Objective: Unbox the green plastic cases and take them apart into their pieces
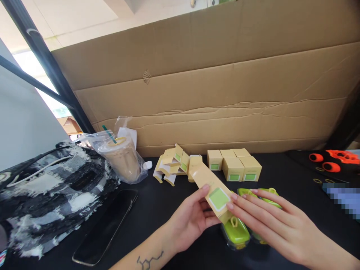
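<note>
My left hand [191, 219] grips a flat, unfolded tan carton [209, 187] with a green square label, thumb on top near the label. My right hand [270, 221] has its fingers stretched out, and their tips press the same carton's right edge by the label. Under and beside my hands lie green items in clear plastic cases [235, 233]; one [270, 195] lies partly under my right fingers. Behind them stand several folded tan boxes [237, 165] with green labels. A loose pile of flat cartons [173, 163] lies to their left.
A large cardboard sheet [225, 86] walls off the back of the black table [157, 210]. An iced drink in a plastic bag [122, 157], a black-and-white furry bag [50, 195] and a phone [105, 227] lie at the left. Orange objects [332, 161] sit far right.
</note>
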Demonstrator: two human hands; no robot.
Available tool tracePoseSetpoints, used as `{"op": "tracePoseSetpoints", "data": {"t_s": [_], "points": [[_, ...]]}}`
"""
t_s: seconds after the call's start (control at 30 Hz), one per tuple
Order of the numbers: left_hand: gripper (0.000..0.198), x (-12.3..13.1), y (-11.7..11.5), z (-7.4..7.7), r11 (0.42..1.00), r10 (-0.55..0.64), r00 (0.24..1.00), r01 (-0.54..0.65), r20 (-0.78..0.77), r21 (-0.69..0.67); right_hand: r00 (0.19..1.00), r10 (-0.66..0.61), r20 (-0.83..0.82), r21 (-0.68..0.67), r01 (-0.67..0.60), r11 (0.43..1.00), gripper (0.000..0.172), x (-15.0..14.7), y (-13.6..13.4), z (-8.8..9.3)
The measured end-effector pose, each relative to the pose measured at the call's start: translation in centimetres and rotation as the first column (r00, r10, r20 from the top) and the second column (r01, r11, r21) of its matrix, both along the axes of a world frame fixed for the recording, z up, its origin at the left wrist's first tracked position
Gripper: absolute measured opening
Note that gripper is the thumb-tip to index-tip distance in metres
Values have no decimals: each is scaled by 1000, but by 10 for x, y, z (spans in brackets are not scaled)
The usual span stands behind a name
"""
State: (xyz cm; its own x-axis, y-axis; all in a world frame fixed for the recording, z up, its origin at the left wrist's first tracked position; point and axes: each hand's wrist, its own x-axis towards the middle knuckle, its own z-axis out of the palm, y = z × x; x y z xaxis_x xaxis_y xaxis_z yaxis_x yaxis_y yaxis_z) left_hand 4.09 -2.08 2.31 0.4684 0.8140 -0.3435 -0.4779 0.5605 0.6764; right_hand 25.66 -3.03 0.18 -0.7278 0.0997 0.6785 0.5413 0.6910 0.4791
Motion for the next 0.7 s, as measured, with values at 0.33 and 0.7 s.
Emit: {"op": "tracePoseSetpoints", "data": {"t_s": [0.33,0.7], "points": [[32,0,-2,2,997,36,994,-29,101,-67,999,-30,-26,6,30,1000,39,0,0,5],[34,0,-5,-1,997,-55,985,45,162,65,981,73,-181,-7,-75,997,28,-1,-3,-5]]}}
